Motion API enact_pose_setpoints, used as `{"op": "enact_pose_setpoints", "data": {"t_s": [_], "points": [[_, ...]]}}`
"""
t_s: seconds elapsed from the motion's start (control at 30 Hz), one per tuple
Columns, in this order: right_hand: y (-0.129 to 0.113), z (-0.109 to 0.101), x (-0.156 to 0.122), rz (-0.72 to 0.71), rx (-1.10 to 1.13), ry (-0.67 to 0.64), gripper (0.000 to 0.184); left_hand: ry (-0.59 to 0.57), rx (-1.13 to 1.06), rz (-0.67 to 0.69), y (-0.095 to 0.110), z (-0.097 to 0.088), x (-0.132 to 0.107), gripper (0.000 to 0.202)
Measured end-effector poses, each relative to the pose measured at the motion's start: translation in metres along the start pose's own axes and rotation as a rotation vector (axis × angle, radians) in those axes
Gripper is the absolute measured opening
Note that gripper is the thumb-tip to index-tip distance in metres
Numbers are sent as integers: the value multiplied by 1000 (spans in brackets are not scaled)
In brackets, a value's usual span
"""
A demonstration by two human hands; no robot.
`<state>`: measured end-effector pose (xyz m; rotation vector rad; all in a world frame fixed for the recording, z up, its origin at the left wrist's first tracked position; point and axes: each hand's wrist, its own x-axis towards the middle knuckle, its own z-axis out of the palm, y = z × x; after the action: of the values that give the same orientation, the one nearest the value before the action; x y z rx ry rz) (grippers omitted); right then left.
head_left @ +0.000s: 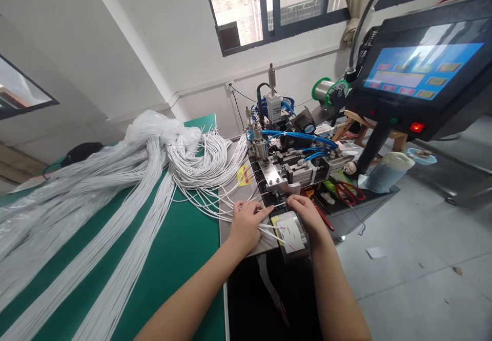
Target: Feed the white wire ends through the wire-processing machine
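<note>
A thin white cable (280, 205) runs between my two hands at the front edge of a small bench machine (277, 169). My right hand (307, 214) pinches its end between thumb and fingertips. My left hand (246, 226) is closed on the same cable, its index finger reaching along it towards the machine. Under and beside the left palm, several more white cables (269, 226) stretch right, and their bared reddish ends rest over a metal block (302, 228) with a pale label. The fingertips partly hide the cable.
Bundles of white cable (144, 202), partly in clear plastic, cover the green tabletop (172, 259) on the left. Red-handled scissors (349, 193) and a plastic bottle (390, 172) stand right of the machine. A touchscreen (423, 72) and a solder wire spool (326, 91) are behind.
</note>
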<state>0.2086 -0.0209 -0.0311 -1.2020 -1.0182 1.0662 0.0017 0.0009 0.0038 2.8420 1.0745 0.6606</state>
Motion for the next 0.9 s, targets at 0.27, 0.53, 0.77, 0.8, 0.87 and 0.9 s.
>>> {"op": "enact_pose_setpoints", "data": {"t_s": [0.27,0.53,0.77,0.8,0.87,0.9], "points": [[-1,2,-4,84,72,12,27,101,-30,-7,0,0,-1,35],[-2,-10,-21,-93,-267,162,39,123,-17,-12,0,-1,0,30],[-51,-5,-56,-343,-567,20,28,142,53,-46,0,1,1,38],[-55,-4,-59,-365,-602,-33,26,141,56,-48,0,1,1,40],[-61,-2,-63,-379,-667,-115,23,144,57,-44,0,1,0,42],[-62,-1,-64,-380,-696,-144,21,149,55,-42,0,0,0,42]]}}
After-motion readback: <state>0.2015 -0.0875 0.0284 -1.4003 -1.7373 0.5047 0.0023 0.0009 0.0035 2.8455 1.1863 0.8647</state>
